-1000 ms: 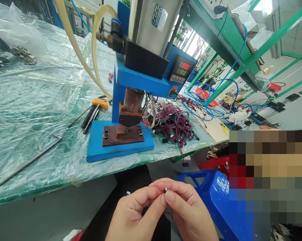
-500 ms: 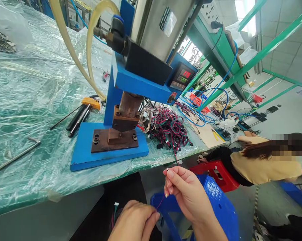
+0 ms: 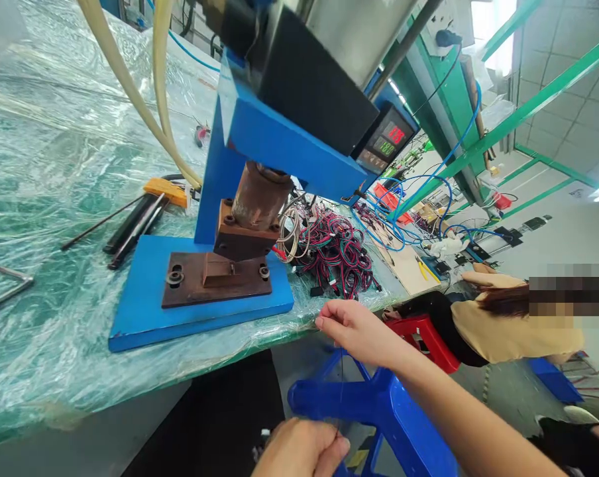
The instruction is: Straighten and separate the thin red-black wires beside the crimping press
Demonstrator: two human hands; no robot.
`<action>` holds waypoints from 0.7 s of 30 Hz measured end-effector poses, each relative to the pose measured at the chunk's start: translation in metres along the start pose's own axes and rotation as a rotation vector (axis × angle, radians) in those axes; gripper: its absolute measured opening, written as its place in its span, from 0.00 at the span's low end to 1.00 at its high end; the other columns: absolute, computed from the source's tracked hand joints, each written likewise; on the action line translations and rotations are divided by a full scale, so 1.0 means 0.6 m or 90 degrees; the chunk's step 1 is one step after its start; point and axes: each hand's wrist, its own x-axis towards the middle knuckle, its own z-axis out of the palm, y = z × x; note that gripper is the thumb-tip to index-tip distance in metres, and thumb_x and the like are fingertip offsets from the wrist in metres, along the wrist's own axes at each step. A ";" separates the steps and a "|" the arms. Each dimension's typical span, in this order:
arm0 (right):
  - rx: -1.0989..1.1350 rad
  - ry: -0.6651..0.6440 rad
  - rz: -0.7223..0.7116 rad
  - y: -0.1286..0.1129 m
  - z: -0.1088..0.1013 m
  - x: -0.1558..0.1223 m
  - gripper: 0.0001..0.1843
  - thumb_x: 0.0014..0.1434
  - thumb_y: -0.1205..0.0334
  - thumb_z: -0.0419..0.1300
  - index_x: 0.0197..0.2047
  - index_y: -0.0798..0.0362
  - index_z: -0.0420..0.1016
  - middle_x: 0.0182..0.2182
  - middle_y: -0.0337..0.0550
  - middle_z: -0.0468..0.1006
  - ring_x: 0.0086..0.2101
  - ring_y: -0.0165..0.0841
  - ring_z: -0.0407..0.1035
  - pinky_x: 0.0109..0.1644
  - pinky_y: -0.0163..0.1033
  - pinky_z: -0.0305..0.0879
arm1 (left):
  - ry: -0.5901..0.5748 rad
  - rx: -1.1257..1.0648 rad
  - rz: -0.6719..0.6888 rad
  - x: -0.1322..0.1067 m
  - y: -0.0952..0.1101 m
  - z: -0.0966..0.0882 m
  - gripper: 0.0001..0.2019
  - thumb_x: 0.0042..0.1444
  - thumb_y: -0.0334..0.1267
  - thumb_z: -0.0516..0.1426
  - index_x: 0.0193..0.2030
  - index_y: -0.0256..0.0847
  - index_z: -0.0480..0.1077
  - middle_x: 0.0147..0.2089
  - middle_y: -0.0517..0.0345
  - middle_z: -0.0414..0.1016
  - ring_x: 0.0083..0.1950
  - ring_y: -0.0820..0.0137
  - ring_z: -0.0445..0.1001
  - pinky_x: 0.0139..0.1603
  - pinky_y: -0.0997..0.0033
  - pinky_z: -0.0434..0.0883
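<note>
My left hand (image 3: 302, 450) is low at the bottom edge, thumb and forefinger pinched on a thin dark wire (image 3: 342, 387). A small white connector (image 3: 265, 434) pokes out on its far side. That wire runs up to my right hand (image 3: 354, 329), whose fingers are closed at the table's front edge; its tip is hidden in them. Left of my right hand stands a blue press (image 3: 200, 311) with a brown metal block (image 3: 247, 242) above a brown lower plate (image 3: 217, 281). Past the hand lies a tangled heap of red, black and green wire harnesses (image 3: 336, 252).
Plastic film covers the green table (image 3: 71, 331). An orange-and-black tool (image 3: 145, 205) and a hex key (image 3: 8, 291) lie left of the press. Below are a blue stool (image 3: 403, 417) and a red stool (image 3: 433, 341). A co-worker (image 3: 508, 324) sits at the right.
My right hand has moved up and away to the table edge, drawing the wire longer between my hands. My left hand has shifted lower and right. The camera view has moved closer to the press.
</note>
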 end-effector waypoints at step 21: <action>-0.531 -0.206 0.019 -0.081 -0.022 0.064 0.12 0.54 0.78 0.58 0.31 0.56 0.81 0.26 0.40 0.79 0.26 0.31 0.66 0.30 0.34 0.58 | 0.046 -0.068 0.023 0.023 0.043 0.002 0.19 0.67 0.39 0.50 0.22 0.43 0.57 0.20 0.65 0.55 0.23 0.70 0.52 0.28 0.63 0.45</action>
